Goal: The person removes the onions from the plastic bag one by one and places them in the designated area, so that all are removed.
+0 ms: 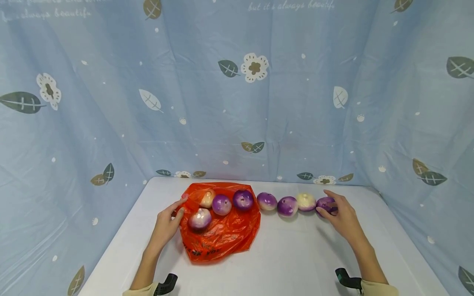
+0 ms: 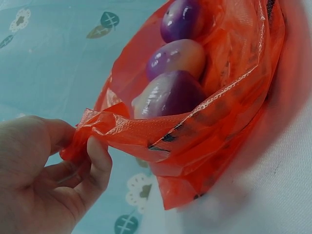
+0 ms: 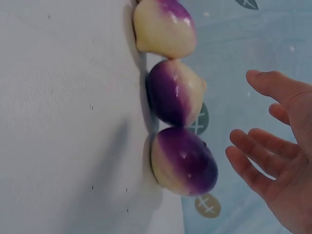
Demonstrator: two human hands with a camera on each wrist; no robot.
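Note:
My left hand (image 1: 166, 224) pinches the left edge of a red plastic bag (image 1: 231, 234) between thumb and fingers; the left wrist view shows the bunched corner in that grip. Several glossy purple-and-white turnips (image 1: 221, 204) lie in the bag, one of them partly under the red film. To the bag's right, more turnips (image 1: 287, 206) sit in a row on the table. Beside the rightmost turnip (image 1: 323, 203) is my right hand (image 1: 342, 218), thumb and fingers spread. A gap between that hand (image 3: 273, 156) and the nearest turnip (image 3: 185, 161) shows in the right wrist view.
Everything rests on a white table (image 1: 292, 255). A blue curtain (image 1: 207, 102) printed with leaves and flowers surrounds its back and sides. A black device (image 1: 166, 284) is worn at the left wrist, and another (image 1: 347, 279) at the right.

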